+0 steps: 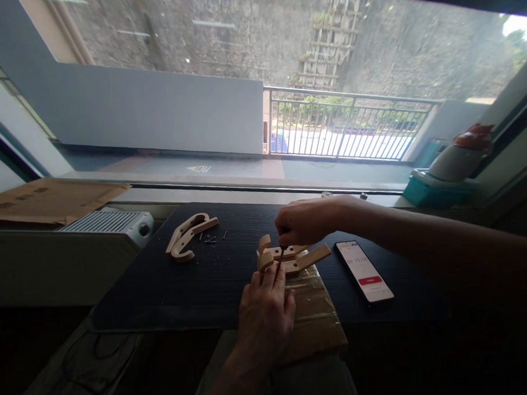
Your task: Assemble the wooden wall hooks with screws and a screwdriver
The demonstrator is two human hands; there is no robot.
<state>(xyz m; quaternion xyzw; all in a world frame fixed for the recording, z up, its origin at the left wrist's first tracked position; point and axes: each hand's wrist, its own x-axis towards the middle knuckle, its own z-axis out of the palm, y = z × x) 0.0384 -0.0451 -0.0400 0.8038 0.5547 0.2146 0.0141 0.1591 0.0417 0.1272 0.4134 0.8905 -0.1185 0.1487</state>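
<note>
On the dark tabletop (pixel 171 289) lies a wooden hook piece (pixel 292 257) on a brown packet (pixel 314 312). My left hand (pixel 266 314) rests over its near end, fingers curled onto the wood, holding it down. My right hand (pixel 306 219) reaches in from the right and pinches a thin dark tool (pixel 280 256), its tip set down on the hook piece. Two more wooden hooks (pixel 189 235) lie together further left, with several small screws (pixel 210 239) scattered beside them.
A phone (pixel 365 271) with a lit timer screen lies to the right of the work. A radiator (pixel 111 224) and flat cardboard (pixel 49 198) are at the left. A teal and white object (pixel 446 178) stands on the sill at right. Behind is a window onto a balcony.
</note>
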